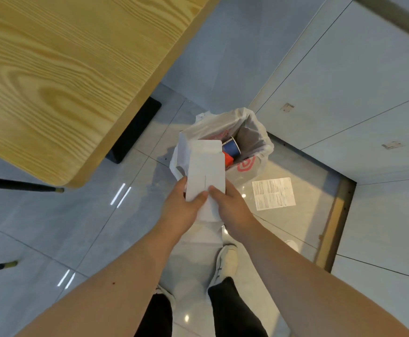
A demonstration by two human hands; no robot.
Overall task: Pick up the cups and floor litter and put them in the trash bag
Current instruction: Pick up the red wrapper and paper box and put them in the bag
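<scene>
Two bare forearms reach forward from the bottom of the view, and both hands close on the near end of a flattened white carton. The left hand wraps the carton's left edge, thumb on top and fingers curled beneath. The right hand clamps the right side, its thumb pressed onto the top face just beside the left thumb. The carton points away from the person, its far end with an open flap lying over the near rim of the trash bag.

The bag is white plastic with red print, standing open on the tiled floor. Inside it a blue cup lies on its side, with something red just beside it, partly hidden by the carton.

To the right of the bag, near it but apart, a printed paper sheet lies flat on the floor. Pale cabinet fronts rise beyond it at the right.

Below the hands, a pale shoe and dark trouser legs show. A wooden table fills the upper left, its rounded near corner well left of the hands, its black base on the floor behind.
</scene>
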